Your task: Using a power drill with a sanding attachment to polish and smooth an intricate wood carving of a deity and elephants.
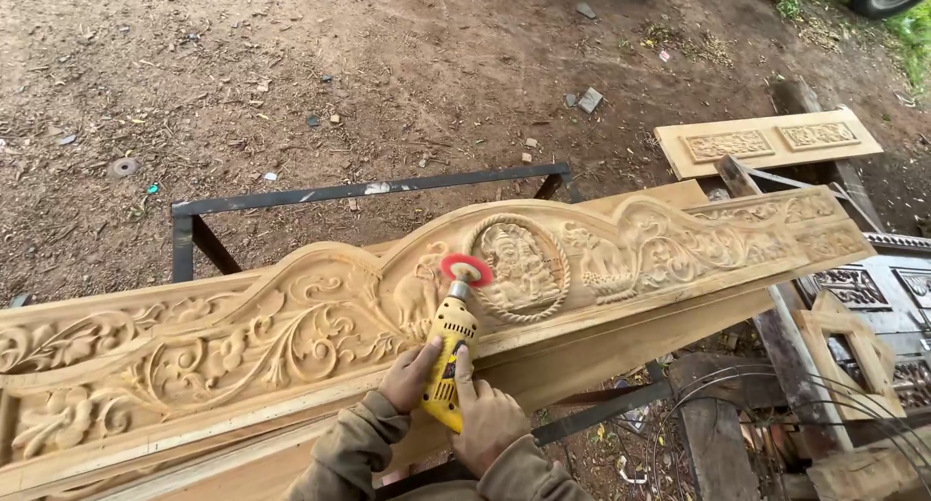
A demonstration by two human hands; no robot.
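both hands are gripping a yellow power tool (pixel 448 360): the left hand (pixel 411 375) is wrapping its fingers around the left side, the right hand (pixel 488 421) is clasping it from below. its red sanding disc (pixel 466 268) is touching the carved wooden panel (pixel 291 336), beside the round medallion (pixel 519 266).

Both arms wear long olive-brown cloth sleeves (rumpled, loosely bunched at the wrists). The left hand (pixel 411 375) and right hand (pixel 485 423) are bare, without gloves.
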